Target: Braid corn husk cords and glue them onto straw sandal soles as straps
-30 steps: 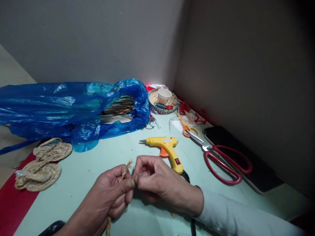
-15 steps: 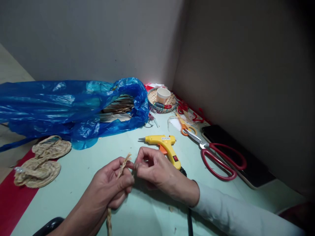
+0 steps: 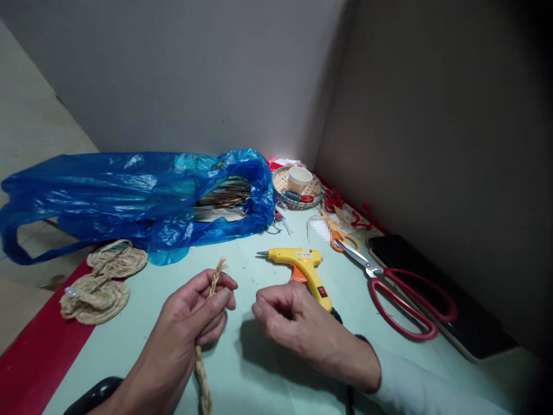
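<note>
A braided straw cord [image 3: 203,377] runs up through my left hand [image 3: 196,317], its frayed tip poking out above the thumb. That hand is closed, with thumb and fingers pinching the braid near its end. Apart from it, to the right, my right hand [image 3: 298,325] is in a pinch, and whatever may be between its fingertips is hidden. Just beyond my right hand lies a yellow glue gun [image 3: 302,260] with an orange trigger, nozzle to the left. On the left side of the table rest coiled straw-braid pieces [image 3: 97,297].
A blue plastic bag [image 3: 108,196] of dried stalks lies at the back left. Behind stands a woven basket [image 3: 281,183] holding a paper cup [image 3: 299,177]. At right, red-handled scissors [image 3: 404,291] overlap a dark phone-like slab [image 3: 470,323]. Walls close off the back and right.
My right hand has moved away from the braid tip, opening a gap between the hands. My left hand keeps its hold. The camera view has shifted slightly.
</note>
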`<state>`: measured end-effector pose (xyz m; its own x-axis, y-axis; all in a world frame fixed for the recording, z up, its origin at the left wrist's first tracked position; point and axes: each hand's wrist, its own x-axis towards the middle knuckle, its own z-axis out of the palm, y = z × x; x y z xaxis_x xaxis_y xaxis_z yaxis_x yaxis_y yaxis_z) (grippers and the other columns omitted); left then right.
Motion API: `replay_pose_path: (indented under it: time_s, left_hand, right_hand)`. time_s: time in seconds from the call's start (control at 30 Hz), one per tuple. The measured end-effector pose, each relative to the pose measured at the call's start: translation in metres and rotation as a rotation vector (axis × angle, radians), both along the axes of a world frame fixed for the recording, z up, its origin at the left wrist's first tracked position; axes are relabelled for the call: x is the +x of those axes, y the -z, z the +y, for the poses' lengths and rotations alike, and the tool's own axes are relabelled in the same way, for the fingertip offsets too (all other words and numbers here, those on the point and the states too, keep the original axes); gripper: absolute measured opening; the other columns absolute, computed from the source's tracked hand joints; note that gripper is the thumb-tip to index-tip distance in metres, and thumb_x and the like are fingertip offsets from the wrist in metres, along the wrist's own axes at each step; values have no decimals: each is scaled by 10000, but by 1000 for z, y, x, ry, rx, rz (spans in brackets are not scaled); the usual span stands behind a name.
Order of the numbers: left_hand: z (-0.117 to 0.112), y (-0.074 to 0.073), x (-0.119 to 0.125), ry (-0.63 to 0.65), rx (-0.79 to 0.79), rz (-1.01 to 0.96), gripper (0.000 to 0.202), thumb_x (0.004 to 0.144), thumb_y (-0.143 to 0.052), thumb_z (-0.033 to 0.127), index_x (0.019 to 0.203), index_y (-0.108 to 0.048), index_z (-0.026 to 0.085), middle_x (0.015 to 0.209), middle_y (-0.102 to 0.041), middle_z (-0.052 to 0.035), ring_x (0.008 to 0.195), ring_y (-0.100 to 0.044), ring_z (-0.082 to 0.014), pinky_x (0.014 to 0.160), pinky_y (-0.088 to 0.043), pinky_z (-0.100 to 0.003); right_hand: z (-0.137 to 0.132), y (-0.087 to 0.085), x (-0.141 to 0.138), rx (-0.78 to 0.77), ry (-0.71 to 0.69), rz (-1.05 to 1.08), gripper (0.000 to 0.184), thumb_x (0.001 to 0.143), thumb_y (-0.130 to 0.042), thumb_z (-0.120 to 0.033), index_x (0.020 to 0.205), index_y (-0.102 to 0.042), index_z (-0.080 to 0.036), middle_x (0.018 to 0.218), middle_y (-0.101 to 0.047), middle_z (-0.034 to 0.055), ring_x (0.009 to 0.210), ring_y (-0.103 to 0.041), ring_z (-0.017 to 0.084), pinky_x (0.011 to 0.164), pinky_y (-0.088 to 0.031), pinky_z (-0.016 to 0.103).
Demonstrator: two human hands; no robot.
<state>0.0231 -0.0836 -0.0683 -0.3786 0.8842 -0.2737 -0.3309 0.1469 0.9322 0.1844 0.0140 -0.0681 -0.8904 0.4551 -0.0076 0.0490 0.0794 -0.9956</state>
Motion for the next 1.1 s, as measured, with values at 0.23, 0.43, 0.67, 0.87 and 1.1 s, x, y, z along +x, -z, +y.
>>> replay_pose_path:
  time_s: [0.23, 0.43, 0.67, 0.87, 1.1]
  left_hand:
    - [2, -7, -3, -31, 24, -73, 156, 778, -749, 249, 782, -615, 168, 603, -565, 41, 446, -190, -27, 407, -128, -177]
    - [-1, -6, -2, 12, 32, -57, 235, 803, -753, 297, 739, -574, 159, 563, -551, 59, 427, -162, -13, 395, -120, -171]
    - [-6, -2, 5, 63, -5, 6, 337, 781, -766, 366, 705, -484, 197, 499, -444, 105, 437, -175, -30, 400, -95, -166]
    - [-8, -1, 5, 70, -32, 117, 360, 802, -725, 412, 674, -449, 219, 471, -413, 112, 413, -186, -40, 385, -127, -163]
    - [-10, -5, 10, 50, -44, 310, 349, 809, -697, 428, 628, -496, 206, 444, -461, 87, 392, -285, -51, 387, -204, -166]
  right_hand:
    - [-5, -16, 2, -55, -417, 95, 259, 933, -609, -327, 724, -597, -176, 769, -622, 18, 744, -599, 129, 764, -487, 252]
    - [-1, -9, 5, 40, -181, -38, 330, 986, -526, -418, 737, -525, -201, 570, -497, -63, 514, -442, 88, 554, -367, 211]
    - [0, -2, -2, 159, 51, -22, 553, 949, -570, -485, 558, -305, -200, 550, -259, -71, 530, -253, 93, 519, -243, 251]
    - [0, 5, -6, 84, 123, 74, 360, 910, -649, -470, 706, -535, -196, 623, -496, -54, 588, -438, 109, 581, -350, 242]
    - [-2, 5, -3, 291, 118, 131, 142, 991, -568, -287, 976, -699, -235, 920, -694, 18, 852, -631, 159, 793, -461, 279]
